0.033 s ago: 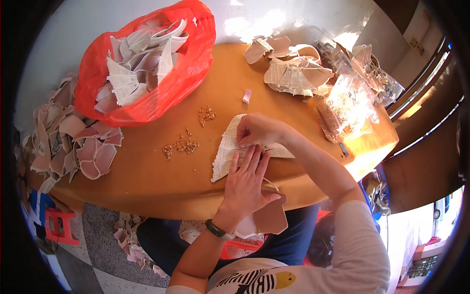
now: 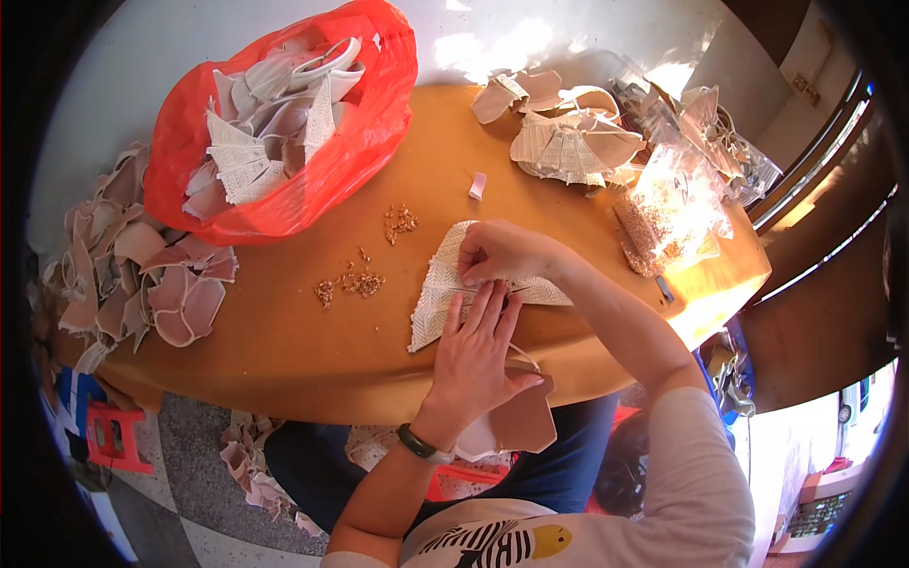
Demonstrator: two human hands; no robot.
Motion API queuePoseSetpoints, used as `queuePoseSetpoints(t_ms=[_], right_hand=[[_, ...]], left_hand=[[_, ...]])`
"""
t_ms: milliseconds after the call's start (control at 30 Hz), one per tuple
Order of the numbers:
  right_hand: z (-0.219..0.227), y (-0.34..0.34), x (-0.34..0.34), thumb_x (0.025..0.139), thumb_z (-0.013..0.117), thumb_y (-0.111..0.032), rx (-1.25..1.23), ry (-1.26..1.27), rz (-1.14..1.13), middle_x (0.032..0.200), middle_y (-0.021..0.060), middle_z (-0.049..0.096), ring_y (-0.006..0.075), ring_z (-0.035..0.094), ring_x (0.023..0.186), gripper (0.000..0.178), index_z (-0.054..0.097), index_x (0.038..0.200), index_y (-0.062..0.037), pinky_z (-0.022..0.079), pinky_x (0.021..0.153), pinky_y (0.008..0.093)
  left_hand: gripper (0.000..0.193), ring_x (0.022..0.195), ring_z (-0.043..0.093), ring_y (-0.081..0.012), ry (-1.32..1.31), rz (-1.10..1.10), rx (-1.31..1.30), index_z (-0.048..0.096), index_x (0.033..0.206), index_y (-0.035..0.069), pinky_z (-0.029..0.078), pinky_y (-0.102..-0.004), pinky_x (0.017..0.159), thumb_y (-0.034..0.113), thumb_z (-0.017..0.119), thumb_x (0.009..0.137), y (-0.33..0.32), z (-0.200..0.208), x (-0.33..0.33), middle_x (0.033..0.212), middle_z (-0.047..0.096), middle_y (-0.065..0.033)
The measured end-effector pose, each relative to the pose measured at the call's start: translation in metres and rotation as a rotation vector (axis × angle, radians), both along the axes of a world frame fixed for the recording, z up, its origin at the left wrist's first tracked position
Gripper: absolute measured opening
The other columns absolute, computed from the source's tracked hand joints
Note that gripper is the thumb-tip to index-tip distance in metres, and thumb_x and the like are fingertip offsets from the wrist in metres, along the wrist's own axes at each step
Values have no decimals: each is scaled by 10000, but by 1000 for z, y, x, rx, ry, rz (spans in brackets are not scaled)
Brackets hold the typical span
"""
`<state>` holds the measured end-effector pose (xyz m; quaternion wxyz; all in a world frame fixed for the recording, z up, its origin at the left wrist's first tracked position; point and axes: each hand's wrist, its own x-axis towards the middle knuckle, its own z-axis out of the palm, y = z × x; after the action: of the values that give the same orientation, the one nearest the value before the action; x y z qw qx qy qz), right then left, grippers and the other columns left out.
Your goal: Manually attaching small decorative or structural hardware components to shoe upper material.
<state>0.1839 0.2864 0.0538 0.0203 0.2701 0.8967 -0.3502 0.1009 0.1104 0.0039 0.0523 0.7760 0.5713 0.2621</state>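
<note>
A bra (image 2: 437, 295) with patterned white lace lies on the tabletop under both my hands, and a smooth beige-pink wing (image 2: 519, 418) of it hangs over the near edge toward my lap. My left hand (image 2: 476, 367) rests flat on the near side of the lace, fingers stretched out, thumb over the beige-pink part. Just beyond those fingertips, my right hand (image 2: 507, 254) is closed in a pinch low against the lace. What it pinches, if anything, is too small and covered to make out.
Small gold-coloured bits (image 2: 363, 282) lie left of the bra. More fill a clear plastic bag (image 2: 653, 222) at right. A red plastic bag (image 2: 386, 133) holds bras. Bra piles lie at far left (image 2: 180, 303) and back right (image 2: 578, 147). A small pale tag (image 2: 477, 186) lies beyond my hands.
</note>
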Motion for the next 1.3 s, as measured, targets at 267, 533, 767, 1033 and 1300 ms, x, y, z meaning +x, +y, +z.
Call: queuePoseSetpoints(t_ms=[267, 533, 767, 1033, 1300], right_hand=[[-24, 11, 14, 803, 723, -144, -113, 207, -68, 763, 86, 686, 165, 636, 709, 161, 719, 904, -20, 511, 652, 313], [-13, 4, 1, 731, 776, -101, -111, 72, -88, 710, 31, 654, 148, 614, 673, 149, 695, 833, -29, 499, 614, 305], [7, 15, -24, 675, 799, -129, 79, -203, 15, 773, 67, 704, 163, 653, 719, 189, 704, 807, -32, 507, 629, 305], [-38, 46, -57, 756, 720, -150, 409, 391, -169, 801, 88, 728, 208, 686, 723, 150, 745, 872, -59, 518, 689, 313], [-39, 54, -74, 776, 699, -145, 369, 364, -89, 819, 132, 708, 288, 680, 808, 155, 736, 889, -46, 520, 749, 381]], left_hand=[[1048, 1416, 305, -289, 8, -5, 9, 404, 1426, 20, 179, -515, 1167, 644, 730, 648, 1, 1, 1, 1476, 396, -174], [1045, 1428, 282, -291, 10, -6, -8, 394, 1431, 23, 171, -513, 1169, 633, 732, 652, -1, 1, 1, 1496, 370, -171], [1050, 1427, 286, -296, -1, -1, 1, 384, 1436, 34, 188, -524, 1162, 622, 743, 643, -2, -1, -1, 1495, 372, -169], [1030, 1428, 287, -292, -6, -13, -11, 399, 1423, 39, 199, -531, 1154, 590, 767, 635, -1, 1, 1, 1488, 380, -167], [1036, 1420, 304, -291, -49, -21, -12, 407, 1414, 44, 193, -534, 1152, 555, 806, 605, -1, 3, 3, 1476, 390, -183]])
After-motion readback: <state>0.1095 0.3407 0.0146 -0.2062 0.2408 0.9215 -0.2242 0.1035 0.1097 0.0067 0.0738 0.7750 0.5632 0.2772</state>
